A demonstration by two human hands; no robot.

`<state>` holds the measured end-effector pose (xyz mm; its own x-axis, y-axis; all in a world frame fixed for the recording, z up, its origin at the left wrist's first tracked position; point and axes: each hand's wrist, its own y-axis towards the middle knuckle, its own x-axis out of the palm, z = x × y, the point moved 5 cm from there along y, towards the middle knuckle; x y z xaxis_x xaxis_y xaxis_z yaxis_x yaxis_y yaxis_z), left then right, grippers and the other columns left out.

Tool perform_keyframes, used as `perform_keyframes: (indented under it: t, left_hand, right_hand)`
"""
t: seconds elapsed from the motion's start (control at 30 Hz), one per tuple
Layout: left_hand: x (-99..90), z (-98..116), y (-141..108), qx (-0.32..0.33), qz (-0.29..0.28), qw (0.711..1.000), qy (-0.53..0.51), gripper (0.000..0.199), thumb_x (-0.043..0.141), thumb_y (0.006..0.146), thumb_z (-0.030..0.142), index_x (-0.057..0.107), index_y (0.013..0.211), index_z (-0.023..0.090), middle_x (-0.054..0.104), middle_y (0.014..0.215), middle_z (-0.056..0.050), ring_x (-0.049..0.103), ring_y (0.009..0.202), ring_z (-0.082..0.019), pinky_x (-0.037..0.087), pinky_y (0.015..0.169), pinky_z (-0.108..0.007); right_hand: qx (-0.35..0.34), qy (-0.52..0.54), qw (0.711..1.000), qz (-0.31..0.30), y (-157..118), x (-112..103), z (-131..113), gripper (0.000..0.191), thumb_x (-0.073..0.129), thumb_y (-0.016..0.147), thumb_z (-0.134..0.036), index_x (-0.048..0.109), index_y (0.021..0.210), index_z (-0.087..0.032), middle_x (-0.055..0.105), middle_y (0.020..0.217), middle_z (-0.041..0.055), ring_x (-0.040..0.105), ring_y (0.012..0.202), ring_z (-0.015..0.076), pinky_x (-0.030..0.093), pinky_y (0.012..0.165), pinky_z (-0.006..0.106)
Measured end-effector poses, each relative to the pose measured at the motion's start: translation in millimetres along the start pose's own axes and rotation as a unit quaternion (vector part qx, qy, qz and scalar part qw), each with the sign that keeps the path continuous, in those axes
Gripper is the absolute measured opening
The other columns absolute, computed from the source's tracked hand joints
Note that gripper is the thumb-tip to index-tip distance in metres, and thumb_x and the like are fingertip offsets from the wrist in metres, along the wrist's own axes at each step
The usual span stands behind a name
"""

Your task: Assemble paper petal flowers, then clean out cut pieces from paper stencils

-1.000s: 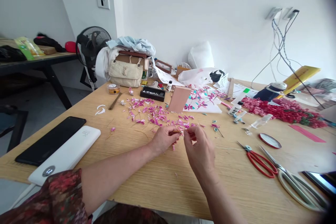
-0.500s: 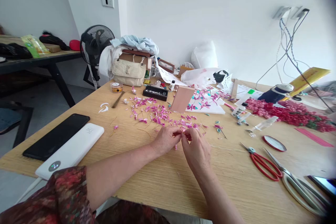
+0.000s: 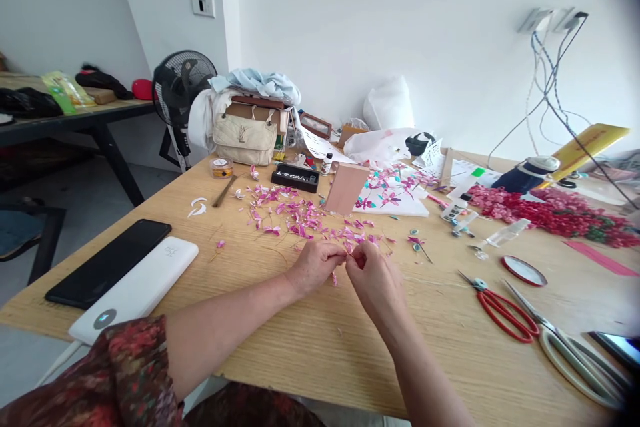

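Note:
Near the middle of the table my left hand (image 3: 314,269) and my right hand (image 3: 376,278) meet, fingertips pinched close together. What they pinch is too small and covered to name. A small pink petal piece (image 3: 334,278) shows just under my left fingers; I cannot tell whether it hangs from them or lies on the wood. Right beyond my hands spread many loose pink petals (image 3: 300,217), some on thin wires. A pinkish wooden block (image 3: 346,189) stands upright behind them, beside a white board (image 3: 415,205) bearing magenta and teal flowers.
To the right lie red-handled scissors (image 3: 505,313), larger pale-handled scissors (image 3: 575,360), a round lid (image 3: 524,271) and red flower sprays (image 3: 545,213). A white power bank (image 3: 145,280) and black phone (image 3: 110,263) are at left. Behind the petals sits a black tray (image 3: 295,178).
My hands stay pinched together in almost the same place, with only a slight shift of the fingers and right wrist. The camera view has moved a little.

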<state>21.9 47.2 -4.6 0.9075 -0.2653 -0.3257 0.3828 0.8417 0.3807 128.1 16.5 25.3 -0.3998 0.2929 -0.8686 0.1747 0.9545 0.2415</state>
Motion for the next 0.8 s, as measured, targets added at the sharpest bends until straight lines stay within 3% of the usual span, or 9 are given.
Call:
perform_keyframes:
  t: [0.13, 0.23, 0.43, 0.53, 0.63, 0.8]
  left_hand:
    - [-1.8, -2.8, 3.3, -0.054, 0.002, 0.986, -0.159, 0.015, 0.058, 0.072, 0.023, 0.069, 0.074, 0.013, 0.063, 0.067, -0.003, 0.053, 0.062, -0.011, 0.042, 0.061, -0.023]
    - [-2.3, 0.5, 4.6, -0.085, -0.004, 0.967, -0.242, 0.015, 0.063, 0.068, 0.027, 0.068, 0.068, 0.013, 0.060, 0.062, -0.002, 0.051, 0.059, -0.010, 0.041, 0.060, -0.023]
    - [-0.9, 6.4, 0.3, -0.096, -0.029, 0.953, -0.286, 0.014, 0.064, 0.069, 0.026, 0.067, 0.067, 0.013, 0.059, 0.063, -0.001, 0.051, 0.061, -0.009, 0.041, 0.059, -0.021]
    - [1.4, 6.9, -1.3, -0.092, -0.044, 0.948, -0.302, 0.014, 0.064, 0.070, 0.026, 0.067, 0.069, 0.013, 0.059, 0.065, -0.002, 0.051, 0.060, -0.010, 0.042, 0.056, -0.021]
    - [4.0, 6.2, -1.6, -0.096, -0.054, 0.946, -0.306, 0.017, 0.064, 0.069, 0.029, 0.067, 0.068, 0.012, 0.056, 0.061, -0.001, 0.050, 0.056, -0.010, 0.042, 0.049, -0.021]
    - [4.3, 5.5, -0.8, -0.088, -0.039, 0.960, -0.262, 0.021, 0.063, 0.069, 0.032, 0.067, 0.072, 0.011, 0.056, 0.061, -0.001, 0.049, 0.052, -0.009, 0.041, 0.047, -0.020]
  right_hand:
    - [-0.080, 0.117, 0.988, 0.063, -8.5, -19.1, 3.7, 0.015, 0.053, 0.073, -0.034, 0.049, 0.074, -0.020, 0.052, 0.064, -0.0005, 0.047, 0.053, 0.0134, 0.035, 0.051, 0.026]
    - [-0.097, 0.202, 0.969, 0.109, -17.3, -31.4, 12.1, 0.015, 0.050, 0.076, -0.032, 0.052, 0.082, -0.018, 0.055, 0.076, 0.0026, 0.047, 0.050, 0.0107, 0.039, 0.049, 0.025]
    - [-0.107, 0.323, 0.937, 0.086, -27.4, -31.9, 13.2, 0.027, 0.050, 0.079, -0.025, 0.049, 0.105, -0.021, 0.052, 0.105, 0.0073, 0.049, 0.052, 0.0074, 0.042, 0.045, 0.023]
    - [-0.173, 0.283, 0.932, 0.142, -35.6, -41.4, 4.4, 0.020, 0.049, 0.080, -0.021, 0.052, 0.100, -0.022, 0.049, 0.104, 0.0066, 0.048, 0.054, 0.0068, 0.045, 0.049, 0.023]
    - [-0.233, 0.170, 0.936, 0.201, -42.7, -44.4, -5.7, 0.016, 0.052, 0.080, -0.020, 0.055, 0.096, -0.021, 0.051, 0.091, 0.0046, 0.050, 0.061, 0.0105, 0.044, 0.053, 0.024]
    - [-0.229, 0.030, 0.949, 0.214, -35.2, -28.3, -12.0, 0.009, 0.048, 0.083, -0.023, 0.055, 0.086, -0.018, 0.054, 0.081, 0.0044, 0.053, 0.070, 0.0157, 0.040, 0.056, 0.025]
